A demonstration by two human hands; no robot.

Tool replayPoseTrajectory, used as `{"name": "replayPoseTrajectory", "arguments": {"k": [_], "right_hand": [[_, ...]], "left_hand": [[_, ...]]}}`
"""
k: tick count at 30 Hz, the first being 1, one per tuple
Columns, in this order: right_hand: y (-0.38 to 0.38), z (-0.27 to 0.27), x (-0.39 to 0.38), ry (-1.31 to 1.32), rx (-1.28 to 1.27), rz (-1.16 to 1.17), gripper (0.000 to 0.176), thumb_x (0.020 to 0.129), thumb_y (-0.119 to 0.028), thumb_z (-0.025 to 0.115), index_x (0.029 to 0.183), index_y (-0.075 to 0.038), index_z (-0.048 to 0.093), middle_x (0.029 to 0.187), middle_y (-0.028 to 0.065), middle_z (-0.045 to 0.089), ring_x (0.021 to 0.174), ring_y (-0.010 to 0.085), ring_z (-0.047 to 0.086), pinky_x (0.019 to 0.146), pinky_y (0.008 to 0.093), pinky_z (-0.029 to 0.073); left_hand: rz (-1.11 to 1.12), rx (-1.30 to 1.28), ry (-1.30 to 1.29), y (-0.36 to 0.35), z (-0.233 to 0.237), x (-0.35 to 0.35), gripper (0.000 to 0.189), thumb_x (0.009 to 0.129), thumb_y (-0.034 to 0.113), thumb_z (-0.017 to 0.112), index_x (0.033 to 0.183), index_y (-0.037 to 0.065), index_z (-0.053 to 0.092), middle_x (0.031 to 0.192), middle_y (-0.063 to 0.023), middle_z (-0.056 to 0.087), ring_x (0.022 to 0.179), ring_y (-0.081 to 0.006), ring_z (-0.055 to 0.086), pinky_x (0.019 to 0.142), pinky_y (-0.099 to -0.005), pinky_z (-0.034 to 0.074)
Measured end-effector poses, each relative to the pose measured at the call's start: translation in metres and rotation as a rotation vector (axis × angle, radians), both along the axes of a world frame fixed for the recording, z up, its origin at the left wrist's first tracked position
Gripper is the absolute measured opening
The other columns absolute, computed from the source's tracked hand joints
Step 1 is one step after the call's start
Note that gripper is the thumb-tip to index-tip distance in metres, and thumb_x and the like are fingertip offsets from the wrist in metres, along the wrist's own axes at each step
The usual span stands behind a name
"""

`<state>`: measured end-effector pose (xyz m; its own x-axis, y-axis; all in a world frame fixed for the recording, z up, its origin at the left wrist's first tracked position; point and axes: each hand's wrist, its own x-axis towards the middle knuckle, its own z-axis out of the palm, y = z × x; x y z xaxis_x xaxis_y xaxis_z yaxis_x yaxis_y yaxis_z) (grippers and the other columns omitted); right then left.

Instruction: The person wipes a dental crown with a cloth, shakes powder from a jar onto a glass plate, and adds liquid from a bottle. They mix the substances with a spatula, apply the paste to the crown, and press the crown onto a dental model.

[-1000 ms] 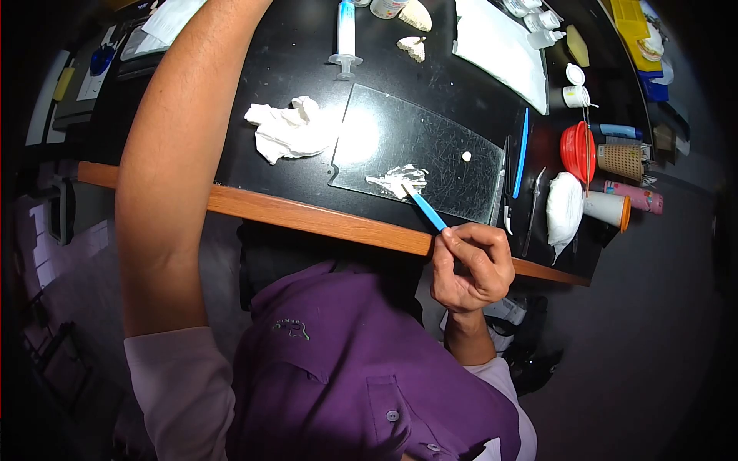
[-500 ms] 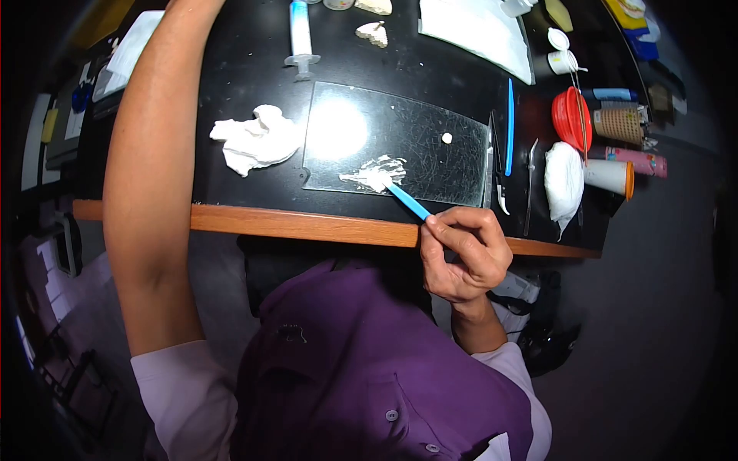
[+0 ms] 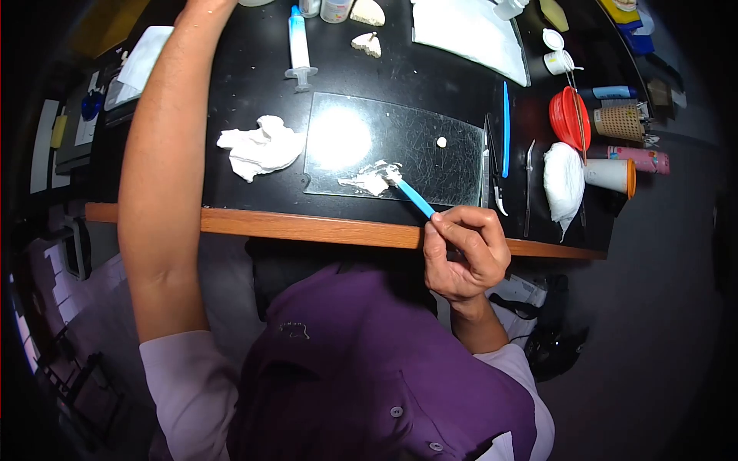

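Note:
My right hand (image 3: 470,252) is closed in a pinch around the end of a blue plastic spatula (image 3: 415,199), just off the table's front edge. The spatula's tip rests in a smear of white paste (image 3: 370,180) on a scratched glass slab (image 3: 430,180). A small whitish lump (image 3: 441,142) sits on the slab's right part. My left arm reaches up along the left side. Only the base of my left hand (image 3: 209,6) shows at the top edge, and its fingers are out of frame.
Left of the slab lies crumpled white tissue (image 3: 265,147). A syringe (image 3: 299,48) and tooth models (image 3: 367,44) are farther back. To the right are a second blue spatula (image 3: 506,127), metal instruments (image 3: 529,184), a red bowl (image 3: 565,119) and a white bundle (image 3: 563,180).
The spatula's tip has moved slightly right through the paste, reshaping the smear. My right hand keeps its pinch. The whole view has shifted a little.

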<state>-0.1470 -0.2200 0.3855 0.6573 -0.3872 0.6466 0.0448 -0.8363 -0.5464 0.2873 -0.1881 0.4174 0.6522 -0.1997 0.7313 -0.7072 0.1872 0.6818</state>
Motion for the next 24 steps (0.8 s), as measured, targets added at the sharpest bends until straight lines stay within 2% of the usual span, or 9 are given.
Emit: {"name": "replayPoseTrajectory", "arguments": {"k": [6,7,10,13,16,17,20,21,24], "right_hand": [[0.000,0.001,0.000,-0.023,0.028,0.002,0.015,0.078,0.009,0.082,0.091,0.002,0.079,0.089,0.0102,0.069,0.067,0.0127,0.064,0.056,0.0246,0.050],[0.001,0.001,-0.001,-0.022,0.041,0.000,0.015,0.078,0.009,0.082,0.091,0.002,0.079,0.089,0.0103,0.069,0.067,0.0133,0.065,0.056,0.0250,0.050],[0.000,0.003,0.000,-0.012,0.038,-0.011,0.013,0.077,0.009,0.080,0.087,0.003,0.077,0.085,0.0098,0.068,0.065,0.0160,0.066,0.057,0.0269,0.052],[-0.002,-0.002,0.002,-0.040,0.011,-0.022,0.013,0.076,0.007,0.080,0.087,0.002,0.077,0.085,0.0096,0.069,0.066,0.0176,0.067,0.057,0.0271,0.052],[-0.002,-0.005,0.001,-0.072,0.016,-0.042,0.015,0.076,0.006,0.079,0.089,0.001,0.077,0.085,0.0089,0.068,0.067,0.0177,0.068,0.057,0.0276,0.053],[-0.002,-0.005,0.001,-0.080,0.031,-0.053,0.015,0.076,0.006,0.079,0.089,0.001,0.077,0.084,0.0086,0.068,0.067,0.0175,0.068,0.057,0.0279,0.053],[-0.002,-0.007,0.001,-0.107,0.052,-0.070,0.016,0.076,0.006,0.079,0.091,0.000,0.077,0.084,0.0082,0.068,0.066,0.0175,0.068,0.056,0.0288,0.054],[-0.001,-0.007,0.001,-0.114,0.054,-0.070,0.016,0.076,0.006,0.079,0.091,0.000,0.077,0.084,0.0083,0.068,0.066,0.0176,0.068,0.056,0.0290,0.053],[-0.001,-0.006,-0.002,-0.115,0.061,-0.075,0.017,0.076,0.005,0.079,0.092,-0.001,0.078,0.084,0.0087,0.068,0.064,0.0183,0.067,0.055,0.0297,0.053]], "left_hand": [[-0.105,-0.077,0.055,0.001,0.000,0.000,0.017,0.117,0.024,0.050,0.112,0.013,0.037,0.088,-0.0031,0.054,0.073,-0.0088,0.053,0.062,-0.0286,0.050],[-0.281,-0.131,0.117,0.004,-0.004,0.008,0.017,0.117,0.025,0.050,0.111,0.013,0.039,0.089,-0.0034,0.054,0.074,-0.0092,0.053,0.063,-0.0284,0.050],[-0.269,-0.083,0.007,0.004,-0.010,0.019,0.017,0.117,0.026,0.050,0.110,0.013,0.041,0.091,-0.0039,0.056,0.075,-0.0100,0.055,0.063,-0.0277,0.050],[0.003,-0.028,-0.105,-0.002,-0.012,0.020,0.014,0.116,0.024,0.050,0.109,0.013,0.043,0.093,-0.0041,0.058,0.076,-0.0094,0.055,0.062,-0.0267,0.049],[-0.157,-0.082,0.015,0.008,-0.008,0.007,0.014,0.115,0.022,0.052,0.108,0.013,0.045,0.092,-0.0048,0.059,0.077,-0.0090,0.056,0.062,-0.0263,0.049],[-0.441,-0.073,0.204,0.019,-0.008,0.010,0.014,0.114,0.024,0.053,0.110,0.011,0.048,0.090,-0.0048,0.060,0.074,-0.0102,0.057,0.064,-0.0267,0.051],[-0.319,-0.099,0.180,0.008,-0.011,0.023,0.015,0.113,0.024,0.054,0.112,0.009,0.050,0.085,-0.0034,0.061,0.070,-0.0128,0.059,0.065,-0.0287,0.053],[0.080,-0.041,-0.098,0.002,-0.011,0.021,0.012,0.109,0.019,0.058,0.109,0.007,0.056,0.084,-0.0043,0.067,0.072,-0.0140,0.065,0.070,-0.0302,0.056],[0.173,0.190,-0.015,0.006,-0.002,0.031,0.042,0.108,0.027,0.068,0.118,-0.001,0.038,0.101,-0.0187,0.081,0.093,-0.0212,0.074,0.089,-0.0332,0.056]]}}
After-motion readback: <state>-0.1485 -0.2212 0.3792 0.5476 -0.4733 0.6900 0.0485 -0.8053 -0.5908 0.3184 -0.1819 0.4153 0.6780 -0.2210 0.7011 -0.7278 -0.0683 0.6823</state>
